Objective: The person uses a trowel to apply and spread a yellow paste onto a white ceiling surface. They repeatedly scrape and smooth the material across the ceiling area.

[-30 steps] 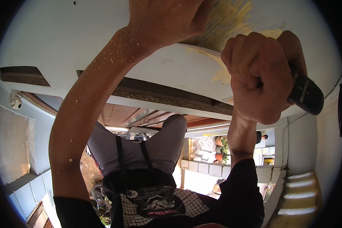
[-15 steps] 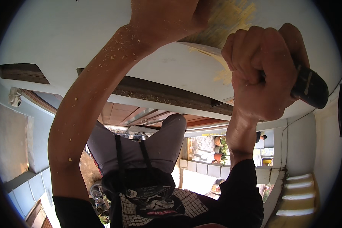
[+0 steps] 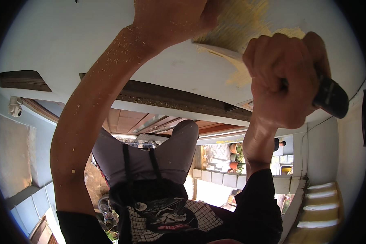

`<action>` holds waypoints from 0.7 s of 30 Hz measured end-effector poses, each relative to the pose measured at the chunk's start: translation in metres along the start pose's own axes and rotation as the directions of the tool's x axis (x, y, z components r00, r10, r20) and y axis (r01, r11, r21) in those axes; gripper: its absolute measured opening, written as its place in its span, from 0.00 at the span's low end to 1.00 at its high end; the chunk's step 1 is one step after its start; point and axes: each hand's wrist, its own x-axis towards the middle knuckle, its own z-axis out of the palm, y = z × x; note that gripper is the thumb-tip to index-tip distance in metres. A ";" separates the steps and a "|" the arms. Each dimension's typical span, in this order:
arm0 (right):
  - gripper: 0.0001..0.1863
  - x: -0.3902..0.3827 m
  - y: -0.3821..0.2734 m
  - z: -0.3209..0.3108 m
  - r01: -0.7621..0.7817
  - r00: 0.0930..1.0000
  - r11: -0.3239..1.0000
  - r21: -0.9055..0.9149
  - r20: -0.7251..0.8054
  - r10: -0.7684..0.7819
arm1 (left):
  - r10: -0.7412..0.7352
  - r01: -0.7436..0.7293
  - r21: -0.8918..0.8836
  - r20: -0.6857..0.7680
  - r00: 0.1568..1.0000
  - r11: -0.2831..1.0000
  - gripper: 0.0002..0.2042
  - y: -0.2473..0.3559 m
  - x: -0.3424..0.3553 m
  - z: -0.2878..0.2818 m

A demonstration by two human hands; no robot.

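My right hand (image 3: 282, 79) is closed in a fist around a black handle (image 3: 333, 97), whose rounded end sticks out on the right. What the handle belongs to is mostly hidden behind the fist. A pale, tapering strip (image 3: 219, 49) runs from beside this fist toward my left hand; whether it is a blade I cannot tell. My left hand (image 3: 171, 18) is at the top edge, its fingers cut off or hidden, next to a rough yellowish patch (image 3: 246, 18) on the pale surface (image 3: 179, 63). Small light flecks cling to my left forearm.
A dark brown ledge (image 3: 171, 97) strewn with shavings crosses below the pale surface. A white camera (image 3: 15, 106) is fixed to the wall at left. Potted plants (image 3: 235, 156) stand beyond a tiled low wall (image 3: 217, 179). A thin cable (image 3: 313, 126) runs along the right wall.
My right fist and the handle have shifted slightly down, and more yellowish surface shows above the fist. My left hand has drifted a little left and upward.
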 end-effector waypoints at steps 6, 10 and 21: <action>0.13 -0.003 0.011 -0.005 -0.003 0.999 0.992 0.124 0.036 -0.001 | 0.055 -0.055 0.003 -0.013 0.998 0.998 0.09 -0.005 -0.002 0.005; 0.14 -0.004 0.007 -0.016 -0.023 0.996 0.996 0.087 0.082 0.016 | -0.035 0.036 -0.002 0.055 0.998 0.999 0.09 0.010 0.002 -0.002; 0.14 -0.010 0.017 -0.009 0.020 0.998 0.996 0.089 -0.062 -0.015 | 0.036 -0.036 0.015 0.044 0.998 0.999 0.09 -0.001 0.002 -0.003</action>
